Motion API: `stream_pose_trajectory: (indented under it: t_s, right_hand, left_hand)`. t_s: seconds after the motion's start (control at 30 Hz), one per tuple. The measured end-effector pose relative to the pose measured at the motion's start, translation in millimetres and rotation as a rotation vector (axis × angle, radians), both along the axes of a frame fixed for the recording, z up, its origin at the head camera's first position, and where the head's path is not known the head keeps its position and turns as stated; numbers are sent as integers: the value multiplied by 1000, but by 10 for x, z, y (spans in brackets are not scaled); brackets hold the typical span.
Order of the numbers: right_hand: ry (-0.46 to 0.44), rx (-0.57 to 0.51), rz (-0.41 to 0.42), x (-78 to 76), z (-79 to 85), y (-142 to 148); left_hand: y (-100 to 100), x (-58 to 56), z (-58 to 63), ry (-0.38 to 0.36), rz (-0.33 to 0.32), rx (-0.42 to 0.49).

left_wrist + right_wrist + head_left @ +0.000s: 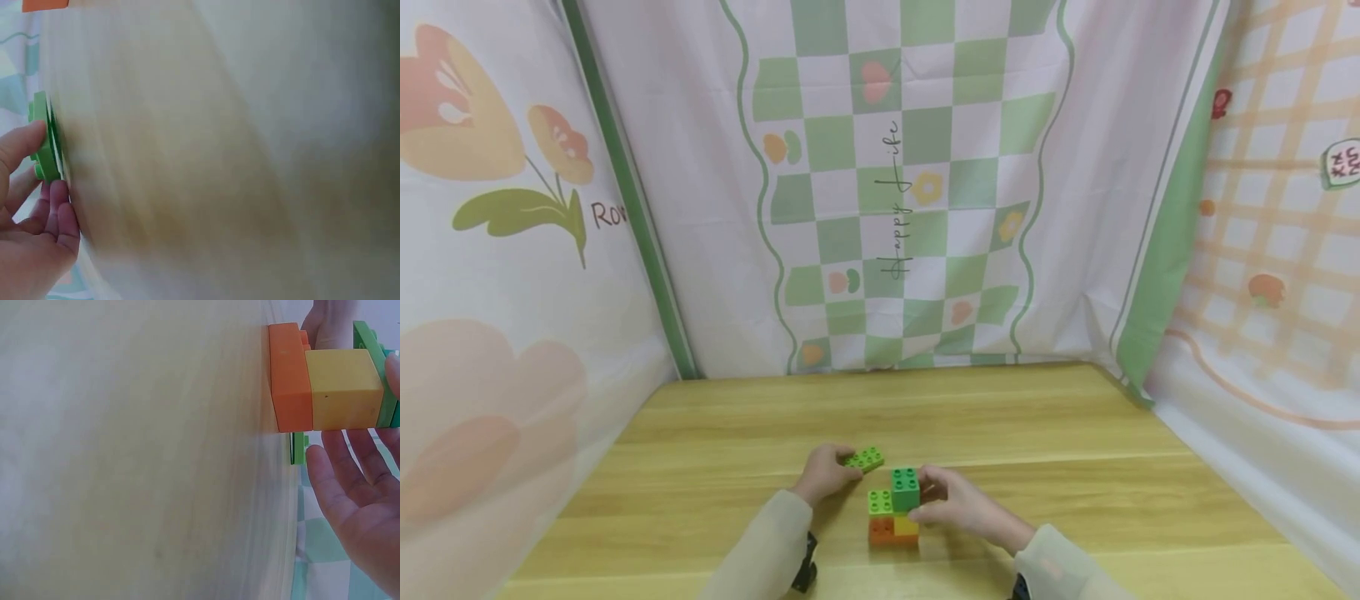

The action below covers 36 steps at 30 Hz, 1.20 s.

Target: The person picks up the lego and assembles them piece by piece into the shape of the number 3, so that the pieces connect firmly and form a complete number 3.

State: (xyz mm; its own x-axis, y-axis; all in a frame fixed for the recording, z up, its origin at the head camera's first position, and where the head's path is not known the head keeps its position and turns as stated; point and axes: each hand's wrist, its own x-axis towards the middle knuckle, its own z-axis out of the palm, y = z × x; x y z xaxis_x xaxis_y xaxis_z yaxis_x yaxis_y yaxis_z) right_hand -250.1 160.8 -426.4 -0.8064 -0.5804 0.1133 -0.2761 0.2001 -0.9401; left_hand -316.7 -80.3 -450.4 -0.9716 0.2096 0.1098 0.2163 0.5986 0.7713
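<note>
My left hand [827, 475] pinches the left end of a flat light green toy brick [868, 458] low over the table. The left wrist view shows the thumb on the studded side of that flat brick [45, 140]. Nearer to me stands a small brick stack. An orange brick [883, 535] is its base, with a yellow brick [906, 526] above it. Over the yellow one lies another light green brick [877, 502], topped by a dark green brick [906, 493] at the right. My right hand [958, 502] grips the stack's upper right side, thumb in front and fingers behind.
Both hands work over a wood-grain table [715, 433]. A checked cloth curtain [895, 250] hangs behind its far edge, and printed cloths stand at the left and right sides. A black wrist strap [806, 565] shows at the left sleeve.
</note>
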Motion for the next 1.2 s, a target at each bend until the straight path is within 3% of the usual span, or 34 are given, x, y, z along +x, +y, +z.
stream_pose_trajectory:
  t_s: [0.27, 0.63, 1.2]
  right_hand:
    - [-2, -4, 3, 14, 2, 0]
    - [-8, -15, 9, 19, 5, -8]
    - [-13, -7, 1, 20, 14, -6]
  left_hand:
    - [-25, -23, -16, -80, -36, 109]
    - [-59, 53, 104, -28, -114, 99]
    - [-140, 227, 279, 55, -135, 118]
